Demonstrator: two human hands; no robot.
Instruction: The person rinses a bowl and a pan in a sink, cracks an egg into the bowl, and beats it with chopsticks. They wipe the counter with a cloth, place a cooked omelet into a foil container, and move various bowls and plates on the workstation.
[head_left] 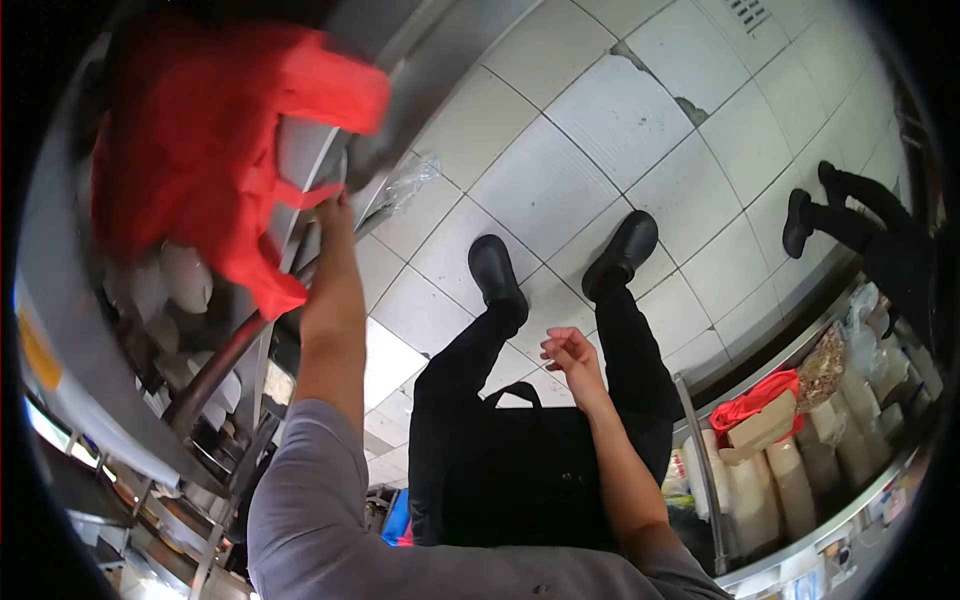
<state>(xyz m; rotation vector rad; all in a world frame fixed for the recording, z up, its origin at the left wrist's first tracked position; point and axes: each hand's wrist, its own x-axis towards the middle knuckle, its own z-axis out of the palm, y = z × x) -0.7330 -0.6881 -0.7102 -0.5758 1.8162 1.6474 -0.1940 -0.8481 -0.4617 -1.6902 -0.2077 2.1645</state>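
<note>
My left hand [335, 210] is stretched out to a red plastic bag [200, 140] that hangs at the steel counter's edge, and its fingers grip the bag's lower handle. My right hand [570, 352] hovers free over my legs, fingers loosely curled, holding nothing. Below me are my black trousers, black apron and two black shoes [498, 272] on the tiled floor.
A steel counter [420, 60] with shelves of pale bowls runs along the left. A steel shelf [800, 480] at the right holds stacked paper cups, brown bags and a red bag. Another person's black-clad legs [850, 215] stand at the far right. White floor tiles [560, 170] lie between.
</note>
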